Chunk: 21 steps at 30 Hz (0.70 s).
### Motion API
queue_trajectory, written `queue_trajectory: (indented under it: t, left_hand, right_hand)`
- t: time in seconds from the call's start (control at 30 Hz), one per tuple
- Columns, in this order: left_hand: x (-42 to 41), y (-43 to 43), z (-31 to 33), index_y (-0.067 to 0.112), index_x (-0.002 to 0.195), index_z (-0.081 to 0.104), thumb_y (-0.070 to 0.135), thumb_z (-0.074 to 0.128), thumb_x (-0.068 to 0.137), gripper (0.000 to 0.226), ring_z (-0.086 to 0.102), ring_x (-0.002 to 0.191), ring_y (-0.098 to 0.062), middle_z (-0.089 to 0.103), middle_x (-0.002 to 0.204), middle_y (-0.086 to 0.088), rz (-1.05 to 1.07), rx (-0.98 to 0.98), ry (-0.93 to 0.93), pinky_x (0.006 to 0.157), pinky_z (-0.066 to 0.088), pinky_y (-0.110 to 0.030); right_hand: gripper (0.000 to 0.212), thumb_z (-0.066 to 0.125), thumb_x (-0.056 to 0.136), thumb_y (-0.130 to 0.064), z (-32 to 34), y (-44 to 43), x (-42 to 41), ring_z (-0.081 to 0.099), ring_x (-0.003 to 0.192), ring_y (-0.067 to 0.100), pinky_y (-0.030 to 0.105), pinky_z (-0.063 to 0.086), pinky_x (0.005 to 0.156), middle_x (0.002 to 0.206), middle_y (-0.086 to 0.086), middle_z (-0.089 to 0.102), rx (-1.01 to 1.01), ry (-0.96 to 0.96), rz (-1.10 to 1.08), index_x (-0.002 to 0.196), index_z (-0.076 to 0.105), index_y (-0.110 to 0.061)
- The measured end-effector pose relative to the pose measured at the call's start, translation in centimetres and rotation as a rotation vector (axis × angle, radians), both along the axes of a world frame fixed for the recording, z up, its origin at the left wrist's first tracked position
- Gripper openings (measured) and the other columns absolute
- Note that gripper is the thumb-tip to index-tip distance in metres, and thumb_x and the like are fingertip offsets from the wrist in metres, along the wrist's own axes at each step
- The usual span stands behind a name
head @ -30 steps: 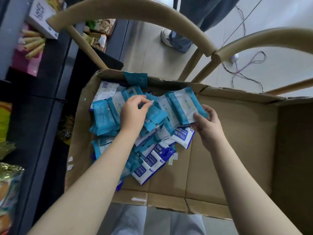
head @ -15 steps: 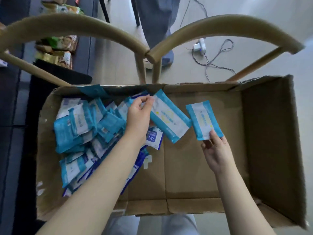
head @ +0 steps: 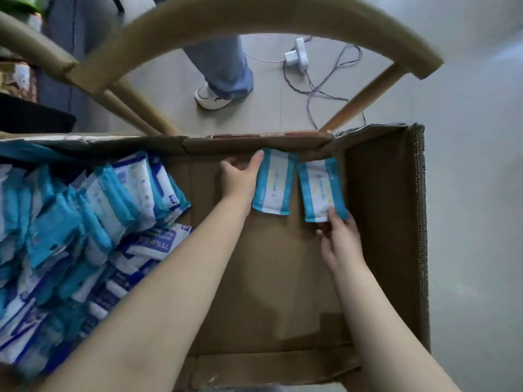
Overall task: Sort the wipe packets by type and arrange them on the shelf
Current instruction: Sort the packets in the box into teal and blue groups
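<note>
**While two teal packets lay side by side at the box's far wall**

Where the left hand (head: 239, 179) reached in, its fingers (head: 258, 161) were released and straight. The forefinger lay along the upper left edge of the left packet (head: 273, 182) and the thumb was spread away from it. Could not tell whether any fingers sat beneath the packet.

Right hand (head: 339, 239): fingers (head: 333, 216) grasping the lower edge of the right packet (head: 321, 190), thumb on top, the others curled below.

Both packets lay lengthwise on the floor of the cardboard box (head: 382, 222), upper ends against its far wall. They sat just beside each other, with a thin strip of cardboard showing between. Right packet tilted slightly, near the box's right wall.

Left side of the box held a pile of packets (head: 85, 222), heaped and overlapping. Most were teal and white. Some were darker blue, one marked "75%" (head: 161, 244).

Packets: flat oblong pouches of glossy film, teal bands down both long sides, white centre panel with small print, too fine to read. Box: brown corrugated board, fluting visible on the cut right rim, flaps creased.

Beyond the box: curved wooden chair (head: 254, 15) back, a person's white shoe (head: 209, 97), a white power strip (head: 297, 55) with tangled cord on the pale floor (head: 467, 165).
</note>
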<state>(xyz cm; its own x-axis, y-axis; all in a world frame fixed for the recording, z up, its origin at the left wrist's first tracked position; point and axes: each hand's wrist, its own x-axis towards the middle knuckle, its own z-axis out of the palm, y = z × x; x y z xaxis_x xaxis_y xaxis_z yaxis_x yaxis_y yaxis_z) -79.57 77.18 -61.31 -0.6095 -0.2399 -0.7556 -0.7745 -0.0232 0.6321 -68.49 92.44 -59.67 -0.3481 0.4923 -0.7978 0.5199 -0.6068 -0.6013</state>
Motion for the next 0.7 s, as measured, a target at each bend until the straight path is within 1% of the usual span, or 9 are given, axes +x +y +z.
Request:
queue_trajectory:
  t: [0.03,0.1,0.17,0.23,0.27,0.37,0.47,0.57,0.7]
  left_hand:
    - [0.3,0.5,-0.2,0.016,0.123,0.045,0.051,0.08,0.068,0.074,0.065,0.101,-0.018,0.061,0.108,0.003,0.052,0.005,0.007,0.084,0.056,-0.031]
    - [1.1,1.3,-0.5,0.014,0.127,0.048,0.031,0.076,0.083,0.055,0.063,0.095,-0.014,0.06,0.098,0.008,0.05,-0.03,0.011,0.078,0.053,-0.025]
    - [2.0,2.2,-0.7,0.015,0.126,0.05,0.022,0.069,0.09,0.042,0.063,0.098,-0.015,0.058,0.096,0.012,0.073,0.004,0.007,0.087,0.054,-0.032]
    - [2.5,2.8,-0.7,0.018,0.126,0.048,0.02,0.064,0.093,0.036,0.064,0.105,-0.018,0.06,0.105,0.007,0.103,0.106,-0.007,0.094,0.054,-0.038]
    - [2.7,3.0,-0.5,0.017,0.13,0.047,0.021,0.061,0.095,0.038,0.063,0.107,-0.018,0.061,0.111,0.004,0.099,0.149,-0.009,0.095,0.054,-0.038]
    - [3.0,2.3,0.9,0.016,0.136,0.045,0.022,0.057,0.098,0.041,0.06,0.112,-0.015,0.06,0.113,0.006,0.056,0.189,0.015,0.099,0.049,-0.033]
    - [4.0,-0.4,4.0,0.019,0.131,0.051,0.021,0.056,0.099,0.033,0.06,0.112,-0.013,0.062,0.122,0.003,0.12,0.216,0.027,0.101,0.049,-0.033]
    - [5.9,-5.6,7.6,0.023,0.12,0.059,0.023,0.059,0.098,0.022,0.064,0.109,-0.01,0.066,0.12,0.004,0.144,0.225,0.093,0.093,0.054,-0.03]
    - [8.6,-15.2,10.7,0.03,0.103,0.064,0.019,0.057,0.098,0.014,0.065,0.1,-0.008,0.07,0.105,0.012,0.07,0.048,0.297,0.081,0.052,-0.024]
  right_hand:
    - [0.015,0.053,0.101,-0.013,-0.2,0.1,-0.3,0.062,0.079,0.008,0.022,0.045,0.063,0.097,-0.006,0.066,-0.015,0.004,-0.035,0.098,0.057,-0.026]
    - [0.013,0.055,0.101,-0.011,-0.4,0.2,-0.7,0.063,0.084,0.01,0.024,0.051,0.072,0.1,-0.004,0.065,-0.053,0.034,-0.098,0.1,0.058,-0.024]
    - [0.014,0.056,0.1,-0.011,-0.7,0.3,-1.0,0.064,0.092,0.011,0.026,0.054,0.075,0.106,-0.001,0.065,-0.052,0.044,-0.103,0.112,0.057,-0.018]
    - [0.027,0.059,0.099,-0.011,-1.0,0.5,-1.3,0.065,0.099,0.014,0.026,0.056,0.076,0.115,0.002,0.065,-0.01,0.041,-0.11,0.126,0.056,-0.013]
    - [0.033,0.06,0.098,-0.012,-1.0,0.6,-1.3,0.066,0.103,0.015,0.026,0.057,0.077,0.119,0.004,0.064,0.018,0.036,-0.12,0.131,0.055,-0.012]
    - [0.038,0.065,0.095,-0.015,-0.9,0.6,-1.1,0.066,0.104,0.017,0.025,0.057,0.079,0.126,0.008,0.063,0.087,0.008,-0.166,0.132,0.054,-0.014]
    - [0.042,0.065,0.096,-0.019,-0.2,-0.6,0.2,0.063,0.101,0.017,0.024,0.056,0.075,0.114,0.007,0.063,0.029,-0.074,-0.256,0.135,0.052,-0.011]
    - [0.035,0.064,0.096,-0.02,1.2,-4.3,1.3,0.062,0.096,0.019,0.026,0.054,0.073,0.107,0.009,0.061,-0.027,-0.092,-0.182,0.128,0.055,-0.007]
    - [0.008,0.059,0.099,-0.02,3.4,-12.0,1.6,0.064,0.091,0.018,0.029,0.054,0.08,0.104,0.007,0.064,-0.063,-0.002,0.105,0.106,0.06,-0.017]
